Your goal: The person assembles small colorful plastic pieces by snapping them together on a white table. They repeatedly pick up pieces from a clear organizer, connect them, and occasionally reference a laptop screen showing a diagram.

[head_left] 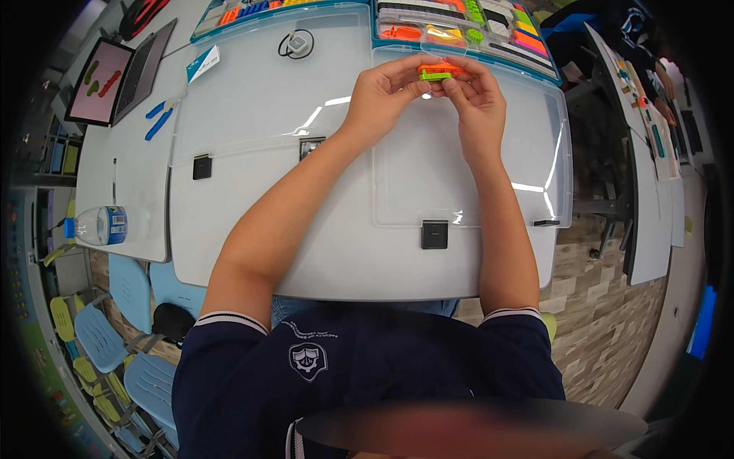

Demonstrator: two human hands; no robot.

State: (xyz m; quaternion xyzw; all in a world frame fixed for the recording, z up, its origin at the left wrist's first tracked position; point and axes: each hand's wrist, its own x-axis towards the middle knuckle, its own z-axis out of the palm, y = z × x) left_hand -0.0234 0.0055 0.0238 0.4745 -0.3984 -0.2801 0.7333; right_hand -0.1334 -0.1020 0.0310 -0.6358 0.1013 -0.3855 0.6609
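Two white sections make up our tabletop, and on it lie the clear lids of the open parts boxes, whose trays hold coloured building pieces. Our left hand and right hand meet above the right lid, each grip pinched on the small orange and green brick assembly, just before the trays.
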